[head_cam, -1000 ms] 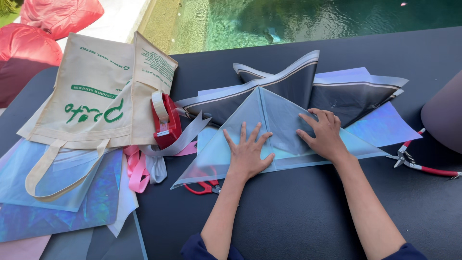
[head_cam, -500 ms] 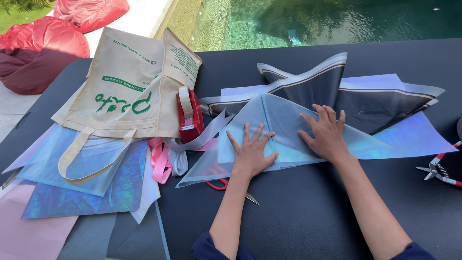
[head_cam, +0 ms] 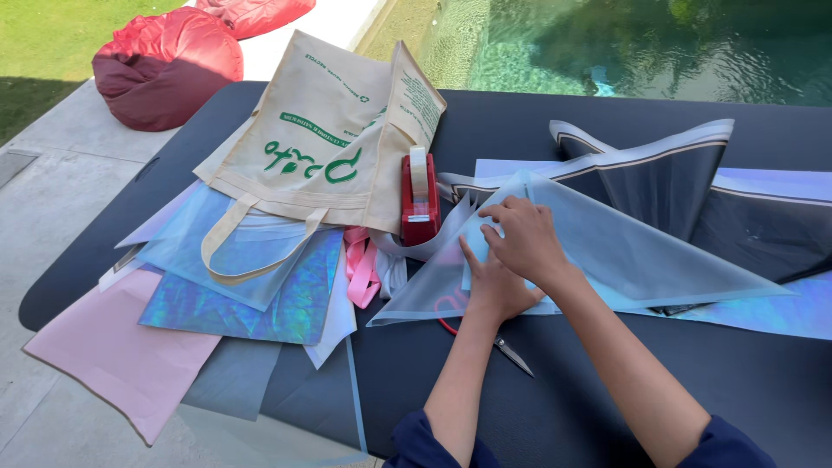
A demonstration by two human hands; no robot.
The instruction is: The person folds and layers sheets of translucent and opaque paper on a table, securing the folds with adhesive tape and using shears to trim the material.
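I have both hands on the frosted sheet (head_cam: 607,251), which lies folded to a point across the dark counter (head_cam: 607,390), right of the tape dispenser (head_cam: 419,204). My right hand (head_cam: 520,238) pinches the sheet's upper fold with curled fingers; my left hand (head_cam: 490,290) lies under it, pressing flat with fingers spread, gripping nothing. Risk 1: the sheet looks slick and springy, so I judge the fold may slip or open if the pinch loosens. Risk 2: scissors (head_cam: 498,342) lie partly under the sheet's near edge, touching or just beside my left wrist; a sideways drag could snag or nick the film. Risk 3: pink ribbon (head_cam: 360,269) and the dispenser crowd the left tip. Left of these, the tote bag (head_cam: 321,147) rests on holographic sheets (head_cam: 251,295) and pink paper (head_cam: 113,364). Dark wrap (head_cam: 667,178) lies behind the sheet.
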